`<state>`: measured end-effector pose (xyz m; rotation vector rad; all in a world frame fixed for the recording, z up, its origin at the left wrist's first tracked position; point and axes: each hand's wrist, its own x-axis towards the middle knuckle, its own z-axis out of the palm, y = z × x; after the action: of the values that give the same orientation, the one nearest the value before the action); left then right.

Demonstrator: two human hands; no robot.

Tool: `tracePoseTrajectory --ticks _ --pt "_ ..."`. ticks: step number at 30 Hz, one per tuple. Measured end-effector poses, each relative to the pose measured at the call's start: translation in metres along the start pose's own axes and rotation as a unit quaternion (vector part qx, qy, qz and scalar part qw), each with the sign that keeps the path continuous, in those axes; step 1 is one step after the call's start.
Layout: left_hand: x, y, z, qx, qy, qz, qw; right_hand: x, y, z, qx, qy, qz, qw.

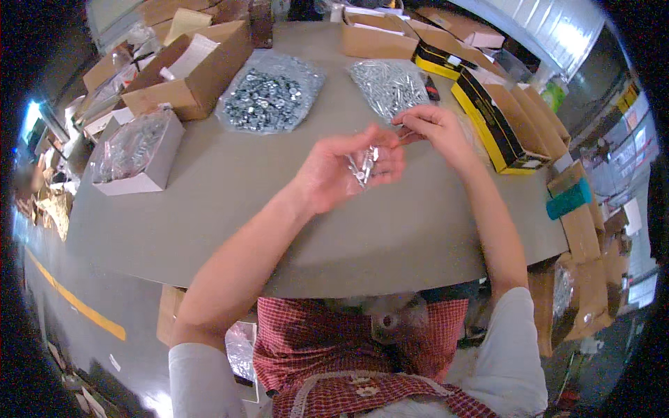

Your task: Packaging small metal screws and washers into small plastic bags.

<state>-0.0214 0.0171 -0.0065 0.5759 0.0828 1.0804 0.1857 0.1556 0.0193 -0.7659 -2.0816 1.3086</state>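
Note:
Over the middle of the table (209, 230), my left hand (327, 167) is turned palm up with the fingers curled. Several small shiny metal pieces (364, 167) lie in it, seemingly in a clear plastic bag. My right hand (442, 136) is to its right, thumb and fingers pinched together close to the left fingertips. What the pinch holds is too small to make out. Just beyond the right hand lies a clear bag of long silvery screws or pins (390, 87). Farther left is a clear bag of small shiny metal fittings (268, 97).
A white box of bagged metal parts (139, 153) sits at the table's left, before an open cardboard box (188, 70). Black-and-yellow boxes (498, 125) line the right side, near a teal roll (568, 198). Another cardboard box (376, 38) stands at the back.

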Motion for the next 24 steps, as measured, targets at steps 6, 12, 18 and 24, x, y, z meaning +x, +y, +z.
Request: tracePoseTrajectory --ticks 6,12,18,24 --pt "0.012 -0.031 -0.025 0.471 0.114 0.029 0.874 0.049 -0.040 0.061 -0.029 -0.114 -0.022 0.993" --pt "0.011 -0.047 -0.027 0.657 0.026 0.037 0.753 0.117 -0.079 0.165 -0.318 -0.194 -0.193 0.908" --pt "0.012 -0.065 -0.029 0.578 0.054 0.243 0.777 0.135 -0.060 0.215 -0.612 -0.080 -0.142 0.774" --pt "0.007 -0.060 -0.020 0.653 0.060 0.137 0.742 0.140 -0.026 0.196 -0.501 -0.095 -0.241 0.826"
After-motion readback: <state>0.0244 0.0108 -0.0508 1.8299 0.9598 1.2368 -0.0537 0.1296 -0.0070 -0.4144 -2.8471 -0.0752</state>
